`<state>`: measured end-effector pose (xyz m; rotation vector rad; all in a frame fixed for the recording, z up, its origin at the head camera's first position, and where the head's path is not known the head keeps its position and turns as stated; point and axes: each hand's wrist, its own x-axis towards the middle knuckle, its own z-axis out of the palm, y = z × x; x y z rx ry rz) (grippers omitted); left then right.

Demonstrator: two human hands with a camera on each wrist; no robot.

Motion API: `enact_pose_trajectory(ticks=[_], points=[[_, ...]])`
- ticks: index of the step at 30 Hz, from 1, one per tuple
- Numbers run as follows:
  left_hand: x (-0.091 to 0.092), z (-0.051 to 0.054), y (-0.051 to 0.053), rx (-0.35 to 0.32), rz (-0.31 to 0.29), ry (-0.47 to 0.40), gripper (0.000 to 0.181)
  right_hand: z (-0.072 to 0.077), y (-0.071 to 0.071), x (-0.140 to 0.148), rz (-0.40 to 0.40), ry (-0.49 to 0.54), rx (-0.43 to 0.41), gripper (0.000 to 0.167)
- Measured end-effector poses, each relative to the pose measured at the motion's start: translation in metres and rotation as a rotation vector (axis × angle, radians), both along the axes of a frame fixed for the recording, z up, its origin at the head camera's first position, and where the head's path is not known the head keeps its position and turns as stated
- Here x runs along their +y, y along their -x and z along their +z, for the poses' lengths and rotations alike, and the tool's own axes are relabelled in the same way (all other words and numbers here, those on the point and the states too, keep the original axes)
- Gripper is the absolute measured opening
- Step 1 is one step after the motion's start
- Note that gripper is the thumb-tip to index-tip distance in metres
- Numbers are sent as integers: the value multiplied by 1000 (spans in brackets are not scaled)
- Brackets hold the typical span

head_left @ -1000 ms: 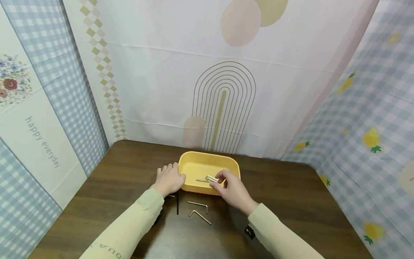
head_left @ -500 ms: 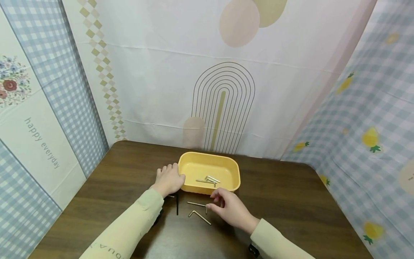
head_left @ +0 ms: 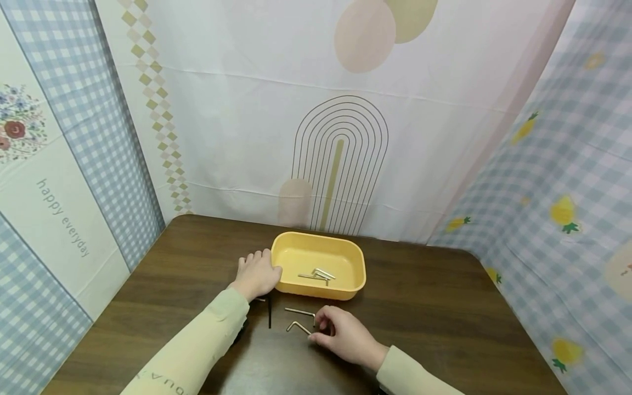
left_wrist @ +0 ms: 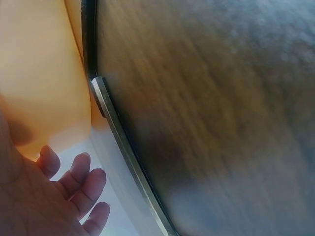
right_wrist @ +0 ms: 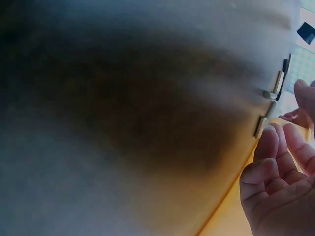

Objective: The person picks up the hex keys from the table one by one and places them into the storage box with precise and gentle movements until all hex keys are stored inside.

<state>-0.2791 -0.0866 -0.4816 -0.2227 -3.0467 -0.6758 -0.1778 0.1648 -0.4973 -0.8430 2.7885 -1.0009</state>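
hex keys (head_left: 325,274) inside yellow tray (head_left: 306,258)

A dark brown wood-grain tabletop (head_left: 434,307) with rounded far corners meets a pale hanging cloth (head_left: 237,131) along its far edge. Faint horizontal creases cross this cloth. Its print shows nested thin-line arches (head_left: 362,159) around a gold bar (head_left: 332,184), with a pink round-topped shape (head_left: 294,203) low beside them. Above are a pink disc (head_left: 365,35) and an overlapping olive one, cut off by the frame. A column of olive and beige diamonds (head_left: 157,107) runs down its left side. The left-hand drape (head_left: 91,99) has blue gingham, a flower cluster (head_left: 16,127) and the words "happy everyday" (head_left: 64,219). The right-hand drape (head_left: 523,247), also blue-checked, carries yellow fruit (head_left: 563,211) with green leaves.
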Motion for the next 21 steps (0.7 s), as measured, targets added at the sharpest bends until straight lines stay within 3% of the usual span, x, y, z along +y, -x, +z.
enact_pose_trajectory(ticks=[4, 9, 21], points=[[0, -1, -2, -3, 0, -5, 43, -5, -2, -1, 4, -28, -43, 27], [-1, -1, -2, -1, 0, -3, 42, -6, -1, -2, -5, -60, -35, 21], [0, 1, 0, -18, 2, -17, 42, 3, 1, -6, 13, -108, -39, 12]])
